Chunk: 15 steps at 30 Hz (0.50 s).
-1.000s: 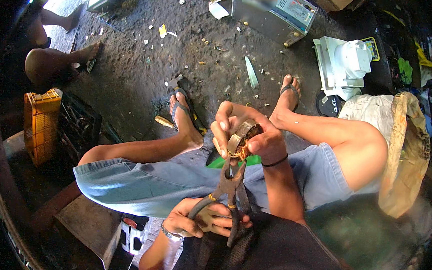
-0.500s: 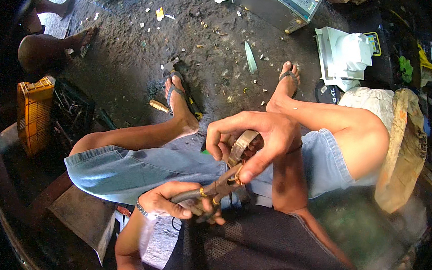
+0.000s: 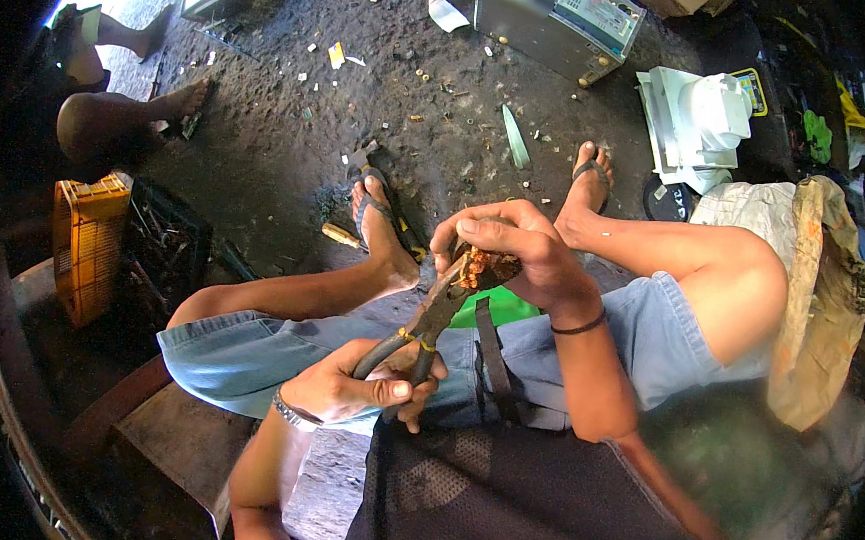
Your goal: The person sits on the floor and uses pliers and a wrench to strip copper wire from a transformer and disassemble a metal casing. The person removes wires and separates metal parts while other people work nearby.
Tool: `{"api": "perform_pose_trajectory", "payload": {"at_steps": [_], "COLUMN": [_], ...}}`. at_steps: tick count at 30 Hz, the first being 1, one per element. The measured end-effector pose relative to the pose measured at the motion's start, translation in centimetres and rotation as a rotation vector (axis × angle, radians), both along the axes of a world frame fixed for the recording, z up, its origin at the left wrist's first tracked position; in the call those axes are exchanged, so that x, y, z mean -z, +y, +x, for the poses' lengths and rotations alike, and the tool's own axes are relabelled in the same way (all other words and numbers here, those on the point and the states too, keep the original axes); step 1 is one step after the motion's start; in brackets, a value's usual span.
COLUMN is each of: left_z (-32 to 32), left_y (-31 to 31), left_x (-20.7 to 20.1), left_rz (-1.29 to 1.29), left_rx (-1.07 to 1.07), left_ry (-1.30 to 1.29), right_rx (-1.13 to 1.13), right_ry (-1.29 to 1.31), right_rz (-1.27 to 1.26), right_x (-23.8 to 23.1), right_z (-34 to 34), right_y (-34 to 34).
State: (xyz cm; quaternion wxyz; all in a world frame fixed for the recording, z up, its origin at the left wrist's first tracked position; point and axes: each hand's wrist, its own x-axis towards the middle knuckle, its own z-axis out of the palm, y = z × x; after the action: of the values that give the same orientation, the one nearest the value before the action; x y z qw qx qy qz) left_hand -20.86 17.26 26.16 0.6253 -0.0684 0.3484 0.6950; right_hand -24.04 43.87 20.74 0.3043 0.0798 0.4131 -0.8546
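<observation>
Your left hand (image 3: 354, 390), low and just left of the frame's centre, is wrapped tight around the two dark handles of a pair of pliers (image 3: 418, 331), thumb laid across them and fingers curled underneath. The tool slants up and to the right, and its nose meets a small rusty, coppery part (image 3: 480, 266) near the middle of the picture. Your right hand (image 3: 519, 256) is cupped over that part from above, fingers bent and closed on it, so most of it is hidden and you cannot tell its exact shape. A dark band sits on your right wrist and a metal bracelet on your left. Both hands work above your lap, over the blue denim shorts (image 3: 276, 349), with a green scrap (image 3: 495, 310) showing just beneath the right hand. Your sandalled feet rest on the dark, littered ground (image 3: 280, 149) above the hands. At the left edge sits a yellow crate (image 3: 83, 246); along the top are a grey metal box (image 3: 555, 18) and, right of it, a white plastic housing (image 3: 703, 123).
</observation>
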Motion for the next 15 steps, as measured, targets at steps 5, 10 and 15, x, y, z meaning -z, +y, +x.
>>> {"api": "perform_pose_trajectory", "payload": {"at_steps": [5, 10, 15], "left_z": [-3.6, -6.9, -9.0], "left_y": [0.9, 3.7, 4.8], "left_x": [-0.1, 0.1, 3.8], "left_rz": [-0.092, -0.166, -0.575], "left_rx": [0.162, 0.213, 0.205], "left_ry": [0.211, 0.51, 1.528], "right_rx": [0.111, 0.227, 0.649], "right_ry": [0.077, 0.085, -0.135], "right_rz": [0.073, 0.064, -0.206], "right_x": [0.4, 0.0, 1.3], "right_z": [-1.0, -4.4, -5.3], "right_y": [0.9, 2.9, 0.1]}}
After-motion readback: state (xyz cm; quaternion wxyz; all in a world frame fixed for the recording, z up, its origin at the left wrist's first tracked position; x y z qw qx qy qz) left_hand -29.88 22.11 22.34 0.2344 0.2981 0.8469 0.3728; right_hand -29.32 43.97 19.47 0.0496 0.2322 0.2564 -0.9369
